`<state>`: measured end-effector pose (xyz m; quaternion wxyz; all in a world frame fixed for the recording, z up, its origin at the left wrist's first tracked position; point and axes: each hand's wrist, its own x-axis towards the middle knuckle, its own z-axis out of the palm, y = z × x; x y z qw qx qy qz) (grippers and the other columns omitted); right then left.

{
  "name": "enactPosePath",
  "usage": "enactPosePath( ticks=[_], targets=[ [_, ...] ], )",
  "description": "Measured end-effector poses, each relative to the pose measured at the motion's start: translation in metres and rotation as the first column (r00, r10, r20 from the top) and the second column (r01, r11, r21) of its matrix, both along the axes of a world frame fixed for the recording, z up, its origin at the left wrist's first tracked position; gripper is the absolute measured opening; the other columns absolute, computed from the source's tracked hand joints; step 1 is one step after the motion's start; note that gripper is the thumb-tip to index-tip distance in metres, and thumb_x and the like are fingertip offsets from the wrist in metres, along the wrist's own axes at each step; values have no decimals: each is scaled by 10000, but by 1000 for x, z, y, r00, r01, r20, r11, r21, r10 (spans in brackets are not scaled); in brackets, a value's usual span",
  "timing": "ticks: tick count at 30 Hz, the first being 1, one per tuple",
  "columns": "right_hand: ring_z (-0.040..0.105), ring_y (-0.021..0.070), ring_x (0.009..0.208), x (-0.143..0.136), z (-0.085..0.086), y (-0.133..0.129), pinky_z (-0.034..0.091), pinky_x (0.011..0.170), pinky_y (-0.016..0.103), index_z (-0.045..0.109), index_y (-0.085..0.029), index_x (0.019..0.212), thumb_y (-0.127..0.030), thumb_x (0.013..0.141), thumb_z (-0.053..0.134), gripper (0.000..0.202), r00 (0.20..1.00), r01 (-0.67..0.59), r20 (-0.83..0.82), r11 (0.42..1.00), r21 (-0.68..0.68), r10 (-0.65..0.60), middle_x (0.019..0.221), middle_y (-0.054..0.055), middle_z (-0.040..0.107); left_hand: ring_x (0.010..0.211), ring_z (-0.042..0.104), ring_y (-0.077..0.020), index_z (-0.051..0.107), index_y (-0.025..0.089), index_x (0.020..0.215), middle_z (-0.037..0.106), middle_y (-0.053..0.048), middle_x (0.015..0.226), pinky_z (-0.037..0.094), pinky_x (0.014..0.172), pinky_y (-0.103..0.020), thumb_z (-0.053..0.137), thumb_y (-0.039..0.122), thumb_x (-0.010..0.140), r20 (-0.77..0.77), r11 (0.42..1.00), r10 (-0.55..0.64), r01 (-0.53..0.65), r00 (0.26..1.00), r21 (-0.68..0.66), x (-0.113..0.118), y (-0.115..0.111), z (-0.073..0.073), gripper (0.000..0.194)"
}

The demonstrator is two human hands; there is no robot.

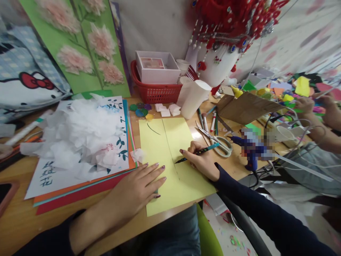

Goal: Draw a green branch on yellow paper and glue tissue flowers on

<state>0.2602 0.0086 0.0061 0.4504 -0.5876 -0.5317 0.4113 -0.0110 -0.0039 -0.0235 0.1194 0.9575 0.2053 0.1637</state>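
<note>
A yellow sheet of paper (177, 192) lies on the wooden table, with a long dark line down its middle and a short green curve near its upper left. My left hand (144, 185) rests flat on the sheet's left edge, fingers spread, holding nothing. In my right hand (199, 158) is a dark pen with a teal end (210, 148), its tip at the long line. Left of the sheet, white tissue pieces (80, 135) are heaped on a painted paper atop coloured sheets. A small white tissue piece (137, 155) sits beside my left fingers.
Scissors (222, 142) and markers (213, 121) lie right of the sheet, near a blue glue gun (250, 151). Behind stand a red basket (158, 93), a white roll (195, 99) and small paint pots (140, 112). Another person's hands (306, 106) are at far right.
</note>
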Motion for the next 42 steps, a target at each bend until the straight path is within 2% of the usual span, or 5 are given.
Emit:
enactPosePath(
  ticks=[4,9,19,33,42],
  targets=[
    [361,79,378,0,-1,0,246,395,239,412,-225,551,-436,774,759,463,1000,-9,7,1000,5,9,422,-62,435,1445,391,-256,559,209,1386,476,-82,1532,352,1177,-470,405,288,1074,-5,1000,3,-3,1000,-21,0,0,3,356],
    [370,90,391,-2,1,0,246,403,248,415,-229,540,-456,765,767,475,1000,-21,15,1000,9,21,417,-50,438,1398,458,-291,583,178,1360,486,-104,1520,433,1114,-487,381,291,1080,-37,999,-41,41,998,4,0,4,12,363],
    [373,86,386,0,5,-10,263,422,250,424,-225,524,-379,780,746,439,997,-65,41,998,7,65,410,-47,460,1391,469,-297,575,173,1364,490,-98,1517,450,1105,-494,387,273,1077,-76,998,-50,52,996,20,0,5,18,358],
    [329,92,468,2,6,-59,261,451,251,362,-220,526,-419,810,715,495,992,-98,73,995,-13,99,494,-47,373,1426,423,-263,564,213,1391,466,-71,1539,406,1148,-481,351,326,1093,-57,999,-27,26,998,-21,-2,4,13,384],
    [298,82,467,3,11,-84,239,447,243,358,-217,541,-399,808,711,479,981,-193,-5,969,-154,194,494,-54,366,1412,443,-256,574,206,1382,496,-70,1517,411,1147,-457,331,350,1097,-22,999,-30,31,999,16,-3,6,12,401]
  ],
)
